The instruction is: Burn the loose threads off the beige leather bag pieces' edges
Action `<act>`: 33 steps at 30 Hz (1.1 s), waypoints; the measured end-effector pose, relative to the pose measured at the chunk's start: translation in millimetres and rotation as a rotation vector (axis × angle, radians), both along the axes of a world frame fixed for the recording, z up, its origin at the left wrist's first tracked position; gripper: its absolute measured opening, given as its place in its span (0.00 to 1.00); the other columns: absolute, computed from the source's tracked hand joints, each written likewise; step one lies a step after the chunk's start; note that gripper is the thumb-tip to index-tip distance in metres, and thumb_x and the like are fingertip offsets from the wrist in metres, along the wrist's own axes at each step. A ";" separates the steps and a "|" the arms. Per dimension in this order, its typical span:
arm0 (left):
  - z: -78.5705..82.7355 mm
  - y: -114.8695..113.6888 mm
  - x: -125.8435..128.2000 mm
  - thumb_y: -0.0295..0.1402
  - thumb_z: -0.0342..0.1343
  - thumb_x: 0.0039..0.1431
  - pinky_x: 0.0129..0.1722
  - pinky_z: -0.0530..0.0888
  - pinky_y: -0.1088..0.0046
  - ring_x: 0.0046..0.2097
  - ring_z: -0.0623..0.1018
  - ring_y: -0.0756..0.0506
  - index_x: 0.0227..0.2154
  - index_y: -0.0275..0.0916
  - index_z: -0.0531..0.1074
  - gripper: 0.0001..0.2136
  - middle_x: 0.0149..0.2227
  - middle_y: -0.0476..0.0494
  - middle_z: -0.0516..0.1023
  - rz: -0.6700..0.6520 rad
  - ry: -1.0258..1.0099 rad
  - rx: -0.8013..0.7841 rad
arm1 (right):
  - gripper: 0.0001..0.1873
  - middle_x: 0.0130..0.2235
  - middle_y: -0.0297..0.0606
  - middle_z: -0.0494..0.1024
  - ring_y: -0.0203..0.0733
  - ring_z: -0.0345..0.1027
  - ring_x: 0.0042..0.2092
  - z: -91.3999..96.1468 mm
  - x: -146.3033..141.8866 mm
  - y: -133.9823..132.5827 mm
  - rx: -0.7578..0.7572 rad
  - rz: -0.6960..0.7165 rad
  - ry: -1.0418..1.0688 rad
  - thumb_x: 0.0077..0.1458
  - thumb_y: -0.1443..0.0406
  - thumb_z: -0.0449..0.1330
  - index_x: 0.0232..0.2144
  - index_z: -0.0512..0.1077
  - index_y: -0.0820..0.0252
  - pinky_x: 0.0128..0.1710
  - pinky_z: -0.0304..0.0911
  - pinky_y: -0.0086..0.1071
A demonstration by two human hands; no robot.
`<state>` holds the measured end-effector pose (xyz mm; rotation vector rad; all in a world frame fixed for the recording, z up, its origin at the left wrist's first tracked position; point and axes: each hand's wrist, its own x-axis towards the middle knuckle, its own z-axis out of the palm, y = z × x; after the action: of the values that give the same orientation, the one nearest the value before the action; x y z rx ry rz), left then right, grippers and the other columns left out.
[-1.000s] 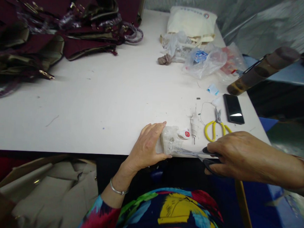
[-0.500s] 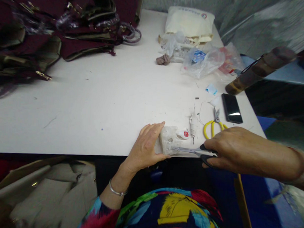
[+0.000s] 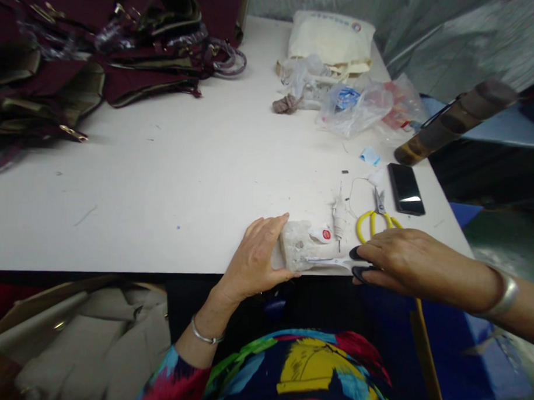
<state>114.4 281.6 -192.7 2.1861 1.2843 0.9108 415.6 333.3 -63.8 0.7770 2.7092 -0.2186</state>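
Note:
My left hand (image 3: 258, 255) grips the left side of a whitish, rough, translucent block (image 3: 297, 243) at the table's front edge, thumb below and fingers above. My right hand (image 3: 400, 257) is closed on the black handles of a pair of scissors (image 3: 328, 261). Their blades point left and the tips touch the lower part of the block. A small white piece with a red round mark (image 3: 322, 235) lies at the block's right side. Beyond it is a white-wrapped tool with a thin metal tip (image 3: 338, 220). Yellow-handled scissors (image 3: 373, 221) lie just past my right hand.
A black phone (image 3: 406, 190) and a dark cylindrical bottle (image 3: 453, 122) are at the right edge of the white table (image 3: 162, 190). Plastic bags (image 3: 358, 110) and a cream cloth bag (image 3: 329, 39) lie farther back. Maroon bags (image 3: 148, 82) are piled at the far left.
The black-handled scissors have closed, their handles drawn together. My right hand has turned slightly and more of its wrist bangle shows. My left hand and the block stay in place.

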 end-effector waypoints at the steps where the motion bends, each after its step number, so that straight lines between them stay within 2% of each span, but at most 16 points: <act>1: 0.1 0.2 0.0 0.47 0.76 0.45 0.68 0.62 0.38 0.66 0.69 0.27 0.73 0.43 0.47 0.57 0.68 0.28 0.66 0.000 0.001 0.003 | 0.06 0.30 0.39 0.77 0.47 0.73 0.33 -0.9 1.1 -0.1 0.002 -0.005 0.008 0.63 0.62 0.62 0.35 0.73 0.59 0.35 0.57 0.36; 7: -0.1 0.9 0.1 0.46 0.75 0.46 0.67 0.62 0.37 0.66 0.69 0.27 0.73 0.44 0.47 0.56 0.67 0.28 0.67 -0.002 -0.002 0.008 | 0.08 0.28 0.38 0.75 0.47 0.71 0.29 2.2 -1.6 -2.9 0.065 0.008 -0.008 0.60 0.61 0.63 0.32 0.72 0.57 0.33 0.54 0.37; 16: -1.5 0.6 -0.8 0.47 0.75 0.46 0.67 0.63 0.39 0.66 0.69 0.27 0.72 0.43 0.49 0.56 0.67 0.28 0.67 0.003 0.002 0.006 | 0.08 0.24 0.37 0.74 0.43 0.65 0.26 11.8 -14.2 -3.3 0.185 0.130 0.015 0.58 0.64 0.64 0.28 0.70 0.57 0.31 0.48 0.37; 20: -0.8 0.2 -0.4 0.48 0.75 0.46 0.68 0.62 0.39 0.66 0.69 0.28 0.72 0.43 0.49 0.55 0.67 0.28 0.67 0.001 0.007 0.006 | 0.08 0.26 0.37 0.75 0.45 0.68 0.28 5.4 -9.5 -2.1 0.140 0.092 0.027 0.60 0.65 0.64 0.29 0.70 0.57 0.33 0.50 0.36; 28: -0.6 1.2 -0.4 0.46 0.76 0.44 0.69 0.61 0.41 0.67 0.69 0.29 0.72 0.42 0.48 0.57 0.68 0.29 0.67 -0.003 0.016 0.008 | 0.07 0.29 0.36 0.78 0.44 0.73 0.32 -3.1 -4.0 2.1 -0.131 -0.120 -0.012 0.60 0.64 0.66 0.31 0.74 0.58 0.33 0.51 0.32; 33: -0.8 0.1 -0.4 0.46 0.76 0.44 0.69 0.61 0.40 0.67 0.69 0.28 0.72 0.42 0.48 0.58 0.68 0.28 0.66 0.006 0.024 -0.003 | 0.08 0.30 0.38 0.77 0.46 0.72 0.34 -4.9 -5.5 1.0 -0.139 -0.128 -0.029 0.62 0.63 0.65 0.32 0.73 0.59 0.34 0.51 0.33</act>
<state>114.0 281.7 -193.5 2.1984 1.3037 0.8870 410.1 334.3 -68.7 0.9049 2.5870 -0.4172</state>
